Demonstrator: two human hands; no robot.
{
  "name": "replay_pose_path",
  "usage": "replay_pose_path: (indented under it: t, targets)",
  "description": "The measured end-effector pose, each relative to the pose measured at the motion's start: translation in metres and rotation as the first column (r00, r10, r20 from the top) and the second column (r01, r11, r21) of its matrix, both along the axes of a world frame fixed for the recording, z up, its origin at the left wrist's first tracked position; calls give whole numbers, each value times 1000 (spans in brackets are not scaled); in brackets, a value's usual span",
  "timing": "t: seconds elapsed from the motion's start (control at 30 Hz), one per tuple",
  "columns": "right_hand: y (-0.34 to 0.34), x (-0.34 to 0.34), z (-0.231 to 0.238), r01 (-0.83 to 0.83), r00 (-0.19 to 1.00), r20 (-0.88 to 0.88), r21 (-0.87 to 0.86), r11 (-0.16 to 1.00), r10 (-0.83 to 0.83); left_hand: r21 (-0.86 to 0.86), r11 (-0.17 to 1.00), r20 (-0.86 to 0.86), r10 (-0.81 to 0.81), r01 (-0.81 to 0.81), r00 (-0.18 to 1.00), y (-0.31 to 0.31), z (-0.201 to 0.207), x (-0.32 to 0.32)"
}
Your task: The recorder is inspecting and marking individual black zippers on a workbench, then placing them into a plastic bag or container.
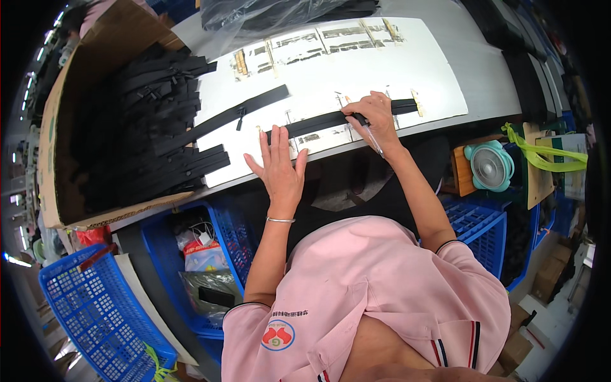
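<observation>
A black zipper strip [321, 121] is stretched along the near side of a white board [420, 60], between taped marks. My left hand [281, 172] lies on its left end, fingers spread and flat, the thumb resting on the board. Farther right, my right hand [375, 121] has its fingers closed round a slim clear pen [373, 140], with its fingertips over the strip. The pen's tip is hard to make out under the fingers. Another black zipper [261, 102], its puller hanging down, slants across the board to the left.
A cardboard box [60, 146] at the left holds a heap of black zippers [140, 121], some spilling onto the board. Clear plastic [254, 19] covers dark goods behind. Blue baskets [95, 305] stand below the table edge. A teal fan [490, 165] sits at the right.
</observation>
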State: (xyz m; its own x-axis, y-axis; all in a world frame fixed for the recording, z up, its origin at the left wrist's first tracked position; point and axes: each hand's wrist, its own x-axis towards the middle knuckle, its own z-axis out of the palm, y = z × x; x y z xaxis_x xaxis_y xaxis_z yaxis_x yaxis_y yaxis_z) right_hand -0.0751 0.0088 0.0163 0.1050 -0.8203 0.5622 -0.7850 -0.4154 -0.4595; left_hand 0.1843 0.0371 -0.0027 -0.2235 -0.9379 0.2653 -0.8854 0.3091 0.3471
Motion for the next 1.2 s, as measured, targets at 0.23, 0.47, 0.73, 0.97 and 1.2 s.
replay_pose_path:
  t: [0.23,0.47,0.73,0.97,1.2]
  targets:
    - [1,-4,-4,-13,999,45,43,999,11,-81,994,-67,-77,72,995,1,20,-27]
    - [1,-4,-3,-32,999,40,49,998,30,-137,964,-477,-264,226,838,-40,19,-83]
    - [6,-10,4,112,994,0,112,987,-113,-82,973,-470,-228,215,853,-51,12,-87]
    - [-4,-22,11,-99,994,63,138,986,91,-56,977,-481,-207,205,852,-51,12,-88]
    - [-6,-29,23,52,991,118,132,990,-68,-54,978,-496,-201,201,845,-51,12,-87]
